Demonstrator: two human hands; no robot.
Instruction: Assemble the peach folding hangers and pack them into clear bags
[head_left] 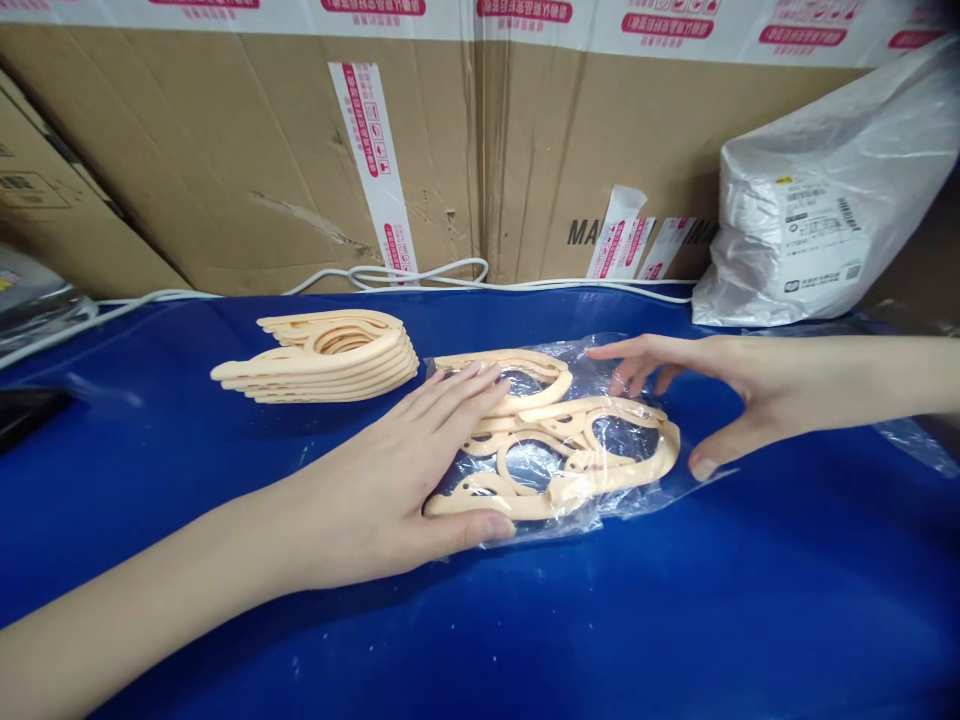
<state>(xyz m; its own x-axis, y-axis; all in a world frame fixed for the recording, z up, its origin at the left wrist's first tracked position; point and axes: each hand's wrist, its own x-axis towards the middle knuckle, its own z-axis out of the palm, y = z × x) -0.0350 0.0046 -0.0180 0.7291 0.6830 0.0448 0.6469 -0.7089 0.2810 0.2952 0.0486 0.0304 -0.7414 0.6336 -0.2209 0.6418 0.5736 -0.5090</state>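
A clear plastic bag (536,475) lies flat on the blue table, with several beige folding hangers (592,480) inside. My left hand (409,475) rests on the bag's left part, fingers stretched out and thumb apart along the near side. At the bag's right end is my right hand (697,385), open, its fingers and thumb spread around that end. Its thumb tip is at the film's edge; whether it touches I cannot tell. Left of the bag, beyond my left hand, a neat stack of beige folding hangers (337,360) sits on the table.
Large cardboard boxes (262,170) stand along the back of the blue table (675,620). A white cable (420,275) runs along their base. One white plastic parcel bag (795,220) with a label stands at the back right. A dark object (30,415) lies at the left edge.
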